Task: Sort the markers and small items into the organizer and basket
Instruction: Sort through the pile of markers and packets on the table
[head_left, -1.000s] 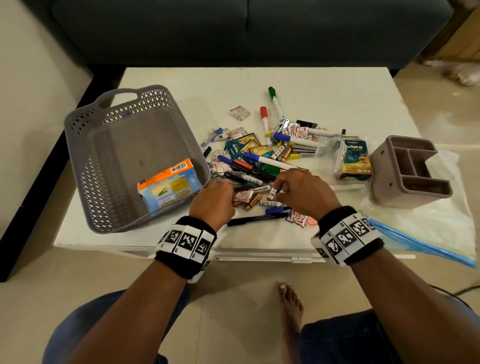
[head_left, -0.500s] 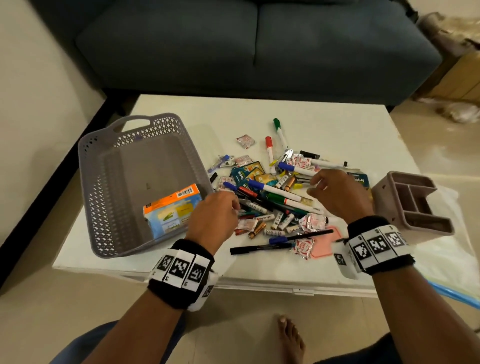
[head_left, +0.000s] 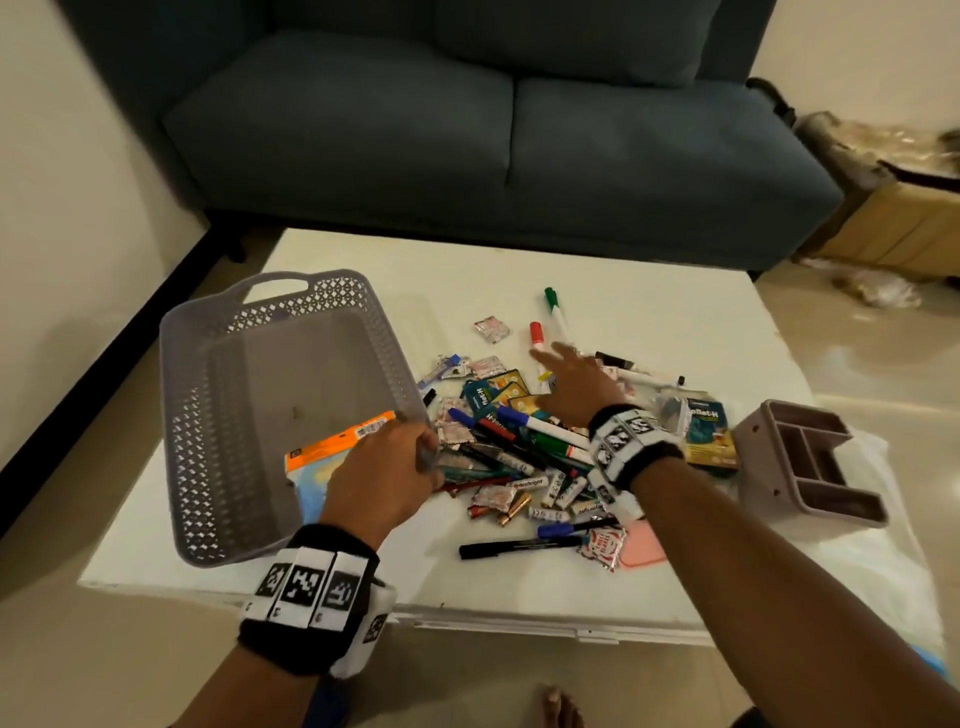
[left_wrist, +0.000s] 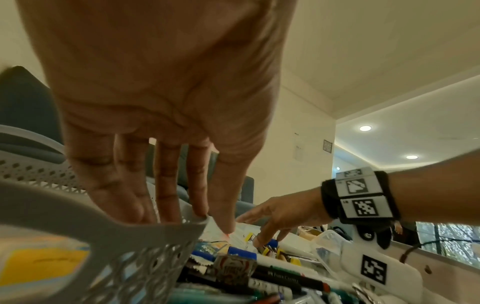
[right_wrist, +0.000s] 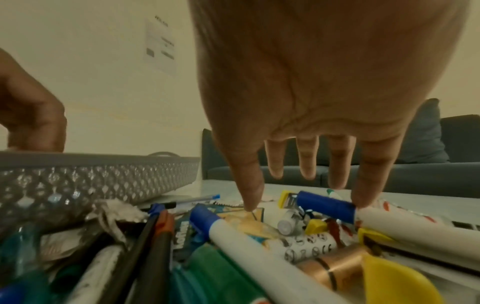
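Observation:
A pile of markers (head_left: 540, 431), batteries and small packets lies mid-table. The grey perforated basket (head_left: 208, 364) stands left of it and holds an orange and blue box (head_left: 337, 441). My left hand (head_left: 400, 457) is at the basket's right rim (left_wrist: 78, 216). Its fingers (left_wrist: 166, 185) reach down inside the rim, with the thumb outside. My right hand (head_left: 571, 374) is spread open over the pile's far side. One fingertip (right_wrist: 363, 185) touches a blue-capped marker (right_wrist: 324, 203). The mauve organizer (head_left: 810, 462) lies tipped over at the right.
A red-capped marker (head_left: 536, 332) and a green-capped one (head_left: 553, 306) lie just beyond my right hand. A black pen (head_left: 519, 548) and a pink eraser (head_left: 644, 543) sit near the front edge. A clear plastic bag (head_left: 857, 561) lies under the organizer. A dark blue sofa (head_left: 467, 130) stands behind the table.
My right hand left the pile's near side, opened, and reached to its far side. My left hand moved left from the pile onto the basket's rim.

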